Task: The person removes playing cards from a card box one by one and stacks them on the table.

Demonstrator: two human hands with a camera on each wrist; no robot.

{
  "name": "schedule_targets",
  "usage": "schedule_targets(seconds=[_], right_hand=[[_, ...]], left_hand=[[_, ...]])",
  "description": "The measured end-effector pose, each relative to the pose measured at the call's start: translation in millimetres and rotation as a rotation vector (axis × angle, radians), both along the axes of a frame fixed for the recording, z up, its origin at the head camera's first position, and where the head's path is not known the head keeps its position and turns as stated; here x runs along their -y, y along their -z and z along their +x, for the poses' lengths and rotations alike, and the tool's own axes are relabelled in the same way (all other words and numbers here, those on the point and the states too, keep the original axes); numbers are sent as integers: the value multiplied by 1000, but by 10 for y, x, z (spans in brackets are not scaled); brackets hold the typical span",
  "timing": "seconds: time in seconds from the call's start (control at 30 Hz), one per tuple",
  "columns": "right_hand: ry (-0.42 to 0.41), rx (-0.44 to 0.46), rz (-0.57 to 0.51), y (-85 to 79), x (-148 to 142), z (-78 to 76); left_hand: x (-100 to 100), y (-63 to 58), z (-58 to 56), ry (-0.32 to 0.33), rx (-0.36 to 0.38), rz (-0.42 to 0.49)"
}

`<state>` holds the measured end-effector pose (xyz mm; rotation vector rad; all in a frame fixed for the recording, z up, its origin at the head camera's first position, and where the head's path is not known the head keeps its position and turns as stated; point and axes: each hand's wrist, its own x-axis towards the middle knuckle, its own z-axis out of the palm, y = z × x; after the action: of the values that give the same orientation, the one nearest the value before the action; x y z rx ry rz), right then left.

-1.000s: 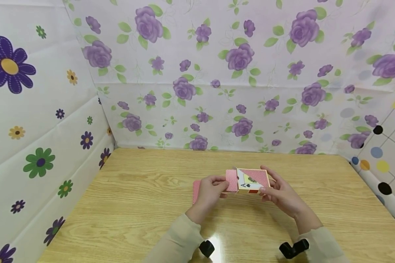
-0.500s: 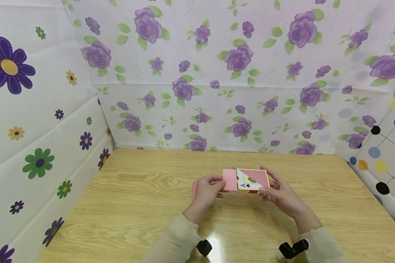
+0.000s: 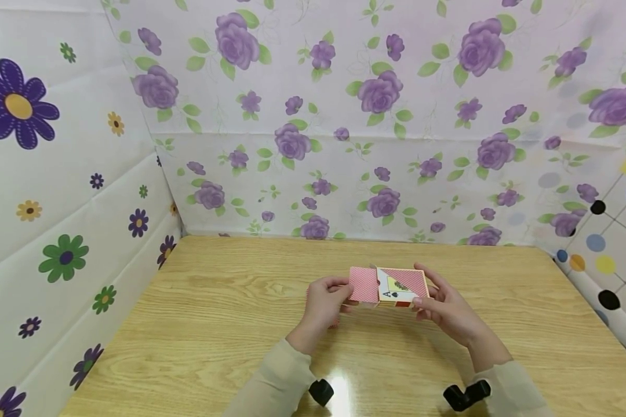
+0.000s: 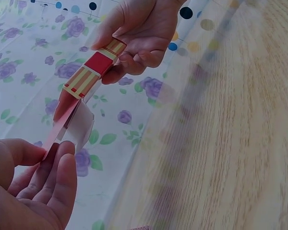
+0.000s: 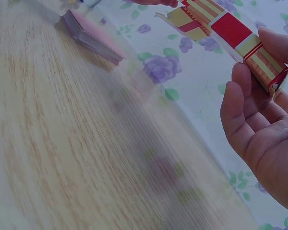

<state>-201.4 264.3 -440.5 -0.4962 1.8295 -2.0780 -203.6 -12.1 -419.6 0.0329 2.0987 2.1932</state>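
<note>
My right hand [image 3: 448, 313] holds a card box [image 3: 404, 284] at its right end, above the table. The box has a red pattern and an ace of spades printed on its face. From its open left end stick red-backed playing cards [image 3: 362, 284], which my left hand [image 3: 324, 301] pinches between thumb and fingers. In the left wrist view they look like a thin layer [image 4: 57, 127] beside a loose white flap [image 4: 80, 125]. A separate deck of playing cards [image 5: 93, 40] lies on the table; in the head view my left hand covers most of it.
The wooden table [image 3: 214, 324] runs back to a wall cloth [image 3: 344, 191] with purple roses. A white cloth with flowers [image 3: 115, 231] borders the left side, and a dotted cloth [image 3: 600, 266] the right.
My left hand has moved slightly left, drawing more of the playing cards out of the box. My right hand keeps the box nearly in place.
</note>
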Motion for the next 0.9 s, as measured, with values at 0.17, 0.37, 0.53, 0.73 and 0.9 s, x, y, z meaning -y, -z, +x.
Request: schedule_targets(seconds=[0.17,0.37,0.53,0.73,0.9], right_hand=[[-3,-7,0,2,-10,5],[6,-5,15,1,-15,6],[13,4,22,0,-16,8],[-7,-7,12,7,-32,5],[-20,4,-15,-2,-38,7]], left_hand=[[15,-16,11,-1,-8,4],[26,-20,3,-12,-3,24],[40,1,-15,-18,-5,41],[69,-14,-10,-22,-1,62],[91,-26,-14,-31,0,43]])
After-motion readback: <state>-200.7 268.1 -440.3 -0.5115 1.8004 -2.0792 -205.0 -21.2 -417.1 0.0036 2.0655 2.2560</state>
